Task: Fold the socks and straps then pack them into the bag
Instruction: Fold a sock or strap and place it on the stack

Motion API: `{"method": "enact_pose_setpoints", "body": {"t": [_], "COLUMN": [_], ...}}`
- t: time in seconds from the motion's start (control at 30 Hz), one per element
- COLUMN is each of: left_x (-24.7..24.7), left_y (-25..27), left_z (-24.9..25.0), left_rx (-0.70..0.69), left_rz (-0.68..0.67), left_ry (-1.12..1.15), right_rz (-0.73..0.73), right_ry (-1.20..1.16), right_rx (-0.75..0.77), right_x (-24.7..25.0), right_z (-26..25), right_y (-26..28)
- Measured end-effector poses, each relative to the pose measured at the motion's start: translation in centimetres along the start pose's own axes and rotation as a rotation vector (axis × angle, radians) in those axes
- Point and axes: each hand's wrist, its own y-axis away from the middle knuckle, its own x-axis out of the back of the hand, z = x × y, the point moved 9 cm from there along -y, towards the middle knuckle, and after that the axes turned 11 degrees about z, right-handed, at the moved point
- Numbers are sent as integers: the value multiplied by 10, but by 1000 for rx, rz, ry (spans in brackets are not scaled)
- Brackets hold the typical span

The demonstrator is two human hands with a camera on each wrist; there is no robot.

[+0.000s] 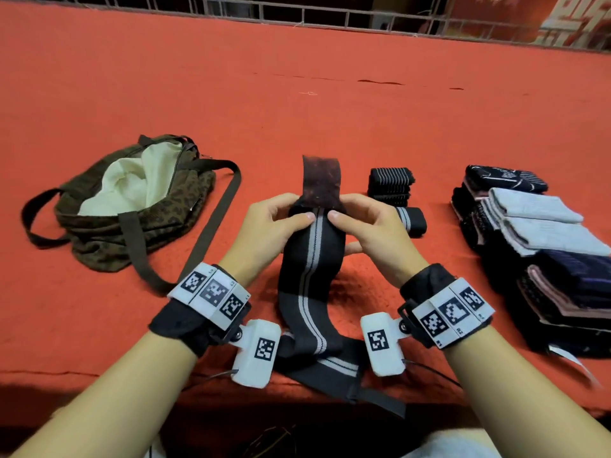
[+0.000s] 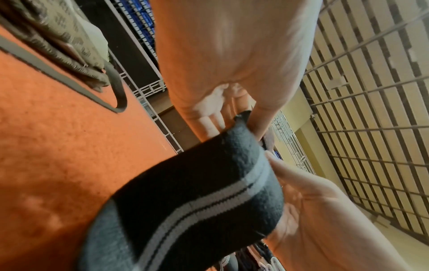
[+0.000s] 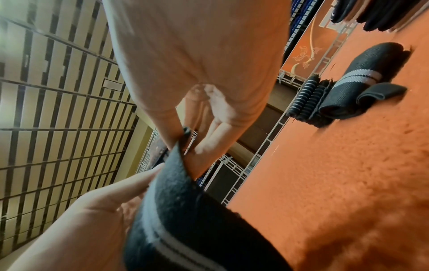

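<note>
Right at the middle of the near edge of the red tabletop, both hands are pinching the same black wrist strap with the white stripe. Left hand and right hand sit side by side, thumbs on top, just below its velcro end. Its long axis runs from that upright end back toward the person, tail draped over the edge, so I'd guess the fold or roll comes toward the body. Neither hand is nearer. The open bag lies to the left.

Only the head view shows the sock stack; the right wrist view shows a rolled strap edge-on.
</note>
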Motion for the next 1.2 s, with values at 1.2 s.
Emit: {"method": "enact_pose_setpoints", "body": {"t": [1.2], "left_x": [0], "left_y": [4], "left_z": [-10], "left_rx": [95], "left_rz": [-67], "left_ry": [4], "right_rz": [-56], "right_ry": [-30], "right_rx": [34], "right_x": [-7], "right_z": [6], "right_y": [3]}}
